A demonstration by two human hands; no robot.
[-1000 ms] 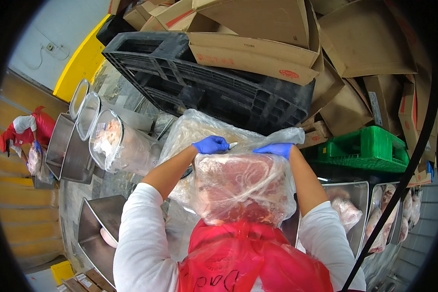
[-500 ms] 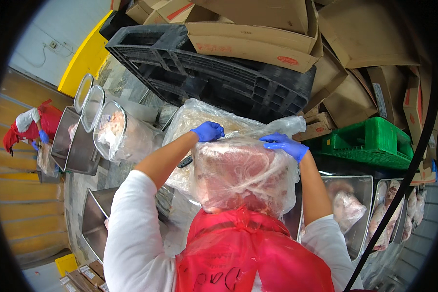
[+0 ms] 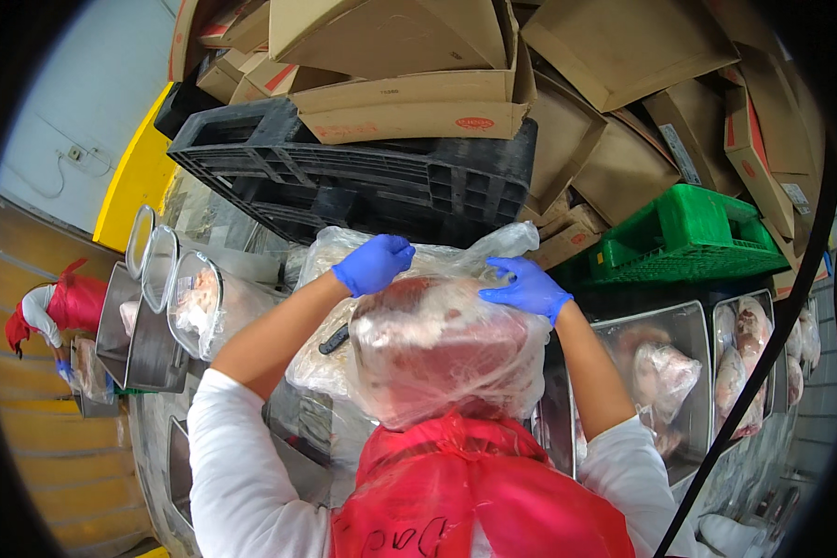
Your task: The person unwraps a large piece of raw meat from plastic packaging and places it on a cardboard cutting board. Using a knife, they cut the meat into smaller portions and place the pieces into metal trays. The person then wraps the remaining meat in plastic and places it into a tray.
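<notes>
One left hand (image 3: 374,265) curls its fingers closed, on what I cannot remotely tell, while the right hand (image 3: 527,290) spreads its own over bagged meat (image 3: 442,344) just beneath, seemingly bracing it against the apron (image 3: 479,474).

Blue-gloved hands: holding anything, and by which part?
Left hand is curled, but any hold can't be told; right hand lies on the wrapped meat, far right corner, grip unclear.

white sleeves (image 3: 242,456) | blue-gloved fingers (image 3: 504,296) | glossy red apron (image 3: 474,479) | black handwritten marking (image 3: 430,538)
</notes>
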